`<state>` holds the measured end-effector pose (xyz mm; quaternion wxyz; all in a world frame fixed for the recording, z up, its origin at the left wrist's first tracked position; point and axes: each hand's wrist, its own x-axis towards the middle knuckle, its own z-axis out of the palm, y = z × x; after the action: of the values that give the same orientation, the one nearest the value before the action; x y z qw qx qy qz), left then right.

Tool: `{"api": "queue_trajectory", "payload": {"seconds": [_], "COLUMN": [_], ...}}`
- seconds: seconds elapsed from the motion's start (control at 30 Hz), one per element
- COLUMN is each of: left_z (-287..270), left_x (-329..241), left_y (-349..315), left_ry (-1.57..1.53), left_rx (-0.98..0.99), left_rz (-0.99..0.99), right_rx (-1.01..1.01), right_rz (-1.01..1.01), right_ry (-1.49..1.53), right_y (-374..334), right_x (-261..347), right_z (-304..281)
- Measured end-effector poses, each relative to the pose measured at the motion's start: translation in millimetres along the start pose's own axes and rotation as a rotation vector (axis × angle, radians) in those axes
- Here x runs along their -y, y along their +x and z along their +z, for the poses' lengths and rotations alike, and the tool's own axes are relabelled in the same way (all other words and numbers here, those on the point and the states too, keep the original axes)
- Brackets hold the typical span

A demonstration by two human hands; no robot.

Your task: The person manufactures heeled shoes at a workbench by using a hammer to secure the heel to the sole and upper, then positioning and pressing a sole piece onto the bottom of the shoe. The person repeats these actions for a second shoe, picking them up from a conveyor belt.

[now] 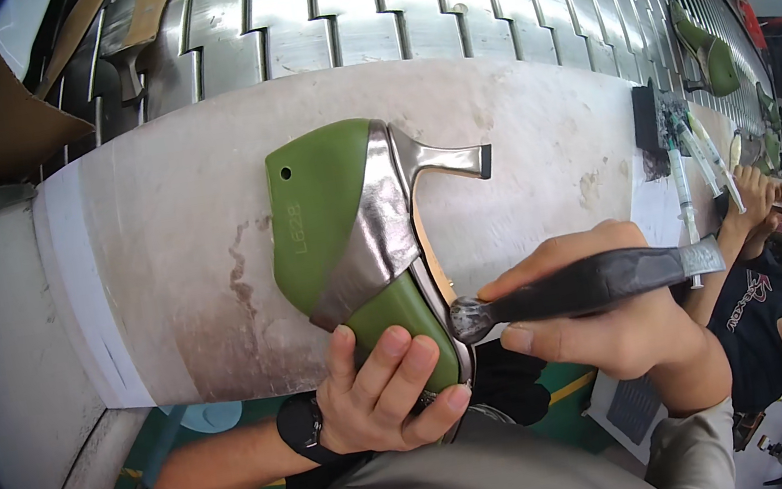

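Observation:
A metallic pewter high-heeled shoe (376, 237) lies on its side on a green shoe last (319, 200), its heel pointing to the right. My left hand (388, 392) is closed round the toe end, fingers laid over the green toe part. My right hand (617, 337) grips a black cobbler's hammer (584, 286), with thumb and forefinger along either side. Its rounded metal face meets the sole edge near the toe; the flat silver end points right. Whether it presses or only rests there, I cannot tell.
Beneath the shoe is a pale, stained worktable (182, 266). Behind it runs a slatted metal conveyor (346, 8), with another green last (712, 55) at the right. Several syringes (691, 154) stand by a black holder. A co-worker (775, 308) sits close on the right, hands raised.

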<state>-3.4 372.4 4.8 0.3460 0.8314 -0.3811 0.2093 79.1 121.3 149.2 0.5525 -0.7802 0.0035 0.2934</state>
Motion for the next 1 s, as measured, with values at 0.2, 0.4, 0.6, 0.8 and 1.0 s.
{"api": "queue_trajectory", "payload": {"seconds": [0.2, 0.4, 0.6, 0.8, 1.0], "left_z": [-2, -4, -4, -6, -6], "left_x": [-1, -1, 2, 2, 6], "left_y": [0, 0, 2, 3, 3], "left_ry": [-0.008, -0.039, -0.017, 0.002, -0.008], "left_rx": [-0.001, 0.017, 0.0, -0.008, 0.0], "left_rz": [-0.021, -0.022, -0.025, -0.031, -0.013], "right_rx": [-0.146, -0.174, -0.149, -0.237, 0.055], "right_rz": [0.219, 0.184, 0.105, 0.007, -0.2], "right_ry": [0.107, 0.057, -0.088, -0.124, -0.409], "right_y": [23, 44, 42, 44, 61], "right_x": [6, 17, 19, 17, 17], "right_z": [13, 6, 7, 16, -18]}}
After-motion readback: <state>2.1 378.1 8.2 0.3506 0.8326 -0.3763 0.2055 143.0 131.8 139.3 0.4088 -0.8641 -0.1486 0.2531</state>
